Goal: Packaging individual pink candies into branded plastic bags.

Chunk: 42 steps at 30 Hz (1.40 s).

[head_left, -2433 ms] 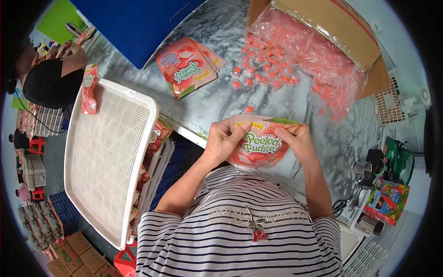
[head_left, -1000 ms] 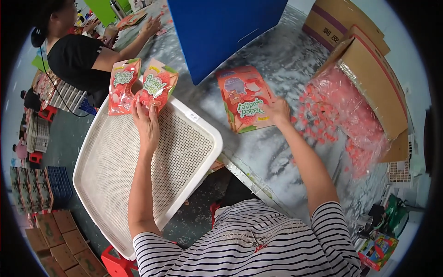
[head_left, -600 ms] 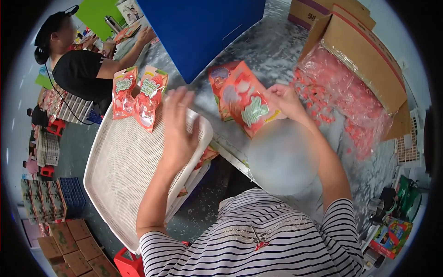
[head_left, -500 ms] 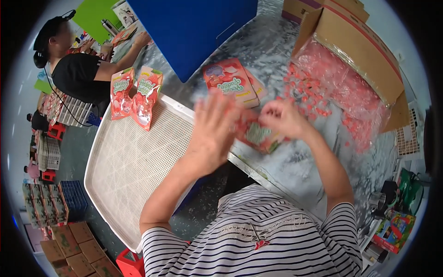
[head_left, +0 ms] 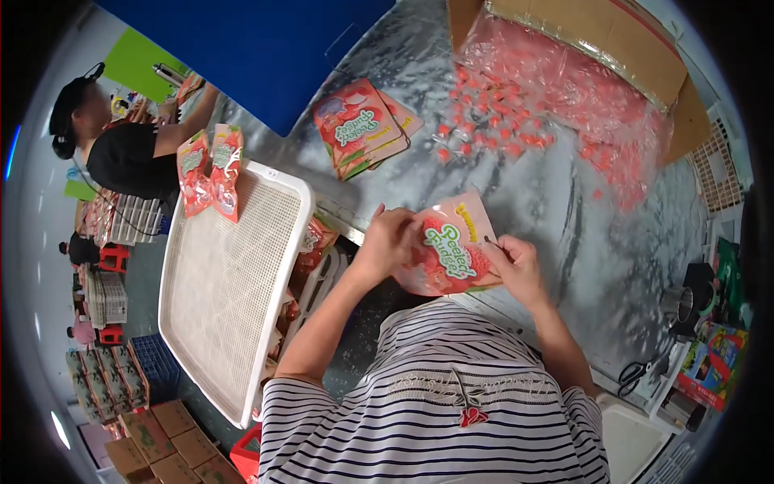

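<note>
Centrally, one pink printed pouch (head_left: 451, 256), front up and slanted, is held over the near edge of a grey marbled table (head_left: 556, 206), just before the person's striped shirt (head_left: 435, 355). The left hand (head_left: 387, 246) has bent fingers gathered at its left edge, seemingly pinching it; the right hand (head_left: 520, 270) pinches the right edge, thumb on top. Gripping two sides probably keeps it steady.

Beyond lie flat pouches (head_left: 355, 125), at least three, overlapped so the exact count is unclear, perhaps stacked for easy reach. Many small wrapped red sweets (head_left: 496, 129) spill from one cardboard box (head_left: 584, 36). Leftward, two filled pouches (head_left: 226, 173) rest side by side on one white mesh tray (head_left: 234, 274).
</note>
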Tool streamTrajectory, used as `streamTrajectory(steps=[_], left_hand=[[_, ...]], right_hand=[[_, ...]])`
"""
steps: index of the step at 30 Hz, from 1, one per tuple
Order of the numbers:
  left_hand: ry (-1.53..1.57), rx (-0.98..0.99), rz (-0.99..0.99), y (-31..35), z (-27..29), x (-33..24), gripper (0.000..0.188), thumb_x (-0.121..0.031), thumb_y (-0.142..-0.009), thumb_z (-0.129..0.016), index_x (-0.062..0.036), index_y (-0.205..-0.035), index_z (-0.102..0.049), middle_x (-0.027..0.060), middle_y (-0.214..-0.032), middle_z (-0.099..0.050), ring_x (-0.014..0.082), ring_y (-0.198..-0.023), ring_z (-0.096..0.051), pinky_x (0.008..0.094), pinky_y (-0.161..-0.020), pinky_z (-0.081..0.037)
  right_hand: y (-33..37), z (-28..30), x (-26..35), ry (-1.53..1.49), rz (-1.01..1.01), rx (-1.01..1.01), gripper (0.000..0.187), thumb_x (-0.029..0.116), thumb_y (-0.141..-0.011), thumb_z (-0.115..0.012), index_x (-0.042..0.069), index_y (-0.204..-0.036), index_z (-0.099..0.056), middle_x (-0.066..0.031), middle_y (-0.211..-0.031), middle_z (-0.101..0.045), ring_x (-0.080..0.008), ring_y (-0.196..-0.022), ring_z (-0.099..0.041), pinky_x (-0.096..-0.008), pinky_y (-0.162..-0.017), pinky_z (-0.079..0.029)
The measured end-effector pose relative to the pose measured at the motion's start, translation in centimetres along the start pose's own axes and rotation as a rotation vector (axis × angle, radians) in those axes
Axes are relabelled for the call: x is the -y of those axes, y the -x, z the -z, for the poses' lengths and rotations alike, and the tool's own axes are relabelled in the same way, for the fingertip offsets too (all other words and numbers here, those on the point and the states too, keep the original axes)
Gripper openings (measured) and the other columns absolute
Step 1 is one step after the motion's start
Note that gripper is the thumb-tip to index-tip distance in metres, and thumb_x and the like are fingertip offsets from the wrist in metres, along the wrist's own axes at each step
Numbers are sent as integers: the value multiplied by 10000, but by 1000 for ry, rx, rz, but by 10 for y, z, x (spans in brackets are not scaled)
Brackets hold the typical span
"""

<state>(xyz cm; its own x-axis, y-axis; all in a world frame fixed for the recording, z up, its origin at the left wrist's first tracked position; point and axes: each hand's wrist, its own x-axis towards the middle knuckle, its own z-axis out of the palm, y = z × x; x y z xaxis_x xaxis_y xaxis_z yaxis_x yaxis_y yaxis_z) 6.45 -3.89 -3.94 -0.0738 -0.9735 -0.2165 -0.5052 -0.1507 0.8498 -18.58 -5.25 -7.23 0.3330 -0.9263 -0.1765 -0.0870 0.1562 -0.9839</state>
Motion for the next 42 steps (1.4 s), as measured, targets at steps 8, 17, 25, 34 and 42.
streamTrajectory(steps=[8, 17, 25, 34, 42], left_hand=[[-747, -150, -800, 14, -39, -31, 633, -147, -729, -592, -35, -1337, -457, 217, -1443, -331, 382, -1084, -489, 427, -942, -433], [-898, 89, -917, 30, -24, -43, 480, -186, -758, -594, 13, -1194, -559, 193, -1386, -391, 300, -1070, -547, 385, -859, -506], [-795, 35, -1023, 23, -30, -47, 370, -141, -688, -590, 29, -1013, -635, 181, -1327, -457, 239, -887, -573, 311, -734, -516], [-941, 190, -1057, 23, -28, -64, 288, -171, -706, -587, 14, -926, -610, 142, -1039, -505, 217, -777, -568, 299, -637, -527], [-627, 159, -816, 22, -35, -56, 226, -40, -717, -626, 15, -931, -578, 159, -1048, -464, 271, -815, -592, 331, -637, -532]], right_hand=[[1, 3, -13, 282, 128, -22, 252, 103, -806, -693, -4, -660, -516, -49, -551, -521, -83, -504, -494, -287, -460, -406], [5, -9, -11, 281, 275, 102, 326, 59, -766, -668, -8, -599, -395, -128, -517, -466, -147, -456, -416, -348, -440, -357], [5, 3, 2, 184, 64, 328, 163, 117, -882, -577, -39, -866, -624, -110, -664, -592, -91, -656, -525, -288, -595, -452], [-6, 11, 11, 167, -24, 538, 175, 131, -926, -515, -23, -954, -595, -47, -810, -621, -93, -772, -530, -283, -704, -457], [4, 19, 20, 138, 40, 446, 213, 175, -938, -526, -9, -1008, -608, -64, -756, -631, -141, -706, -557, -298, -677, -453]])
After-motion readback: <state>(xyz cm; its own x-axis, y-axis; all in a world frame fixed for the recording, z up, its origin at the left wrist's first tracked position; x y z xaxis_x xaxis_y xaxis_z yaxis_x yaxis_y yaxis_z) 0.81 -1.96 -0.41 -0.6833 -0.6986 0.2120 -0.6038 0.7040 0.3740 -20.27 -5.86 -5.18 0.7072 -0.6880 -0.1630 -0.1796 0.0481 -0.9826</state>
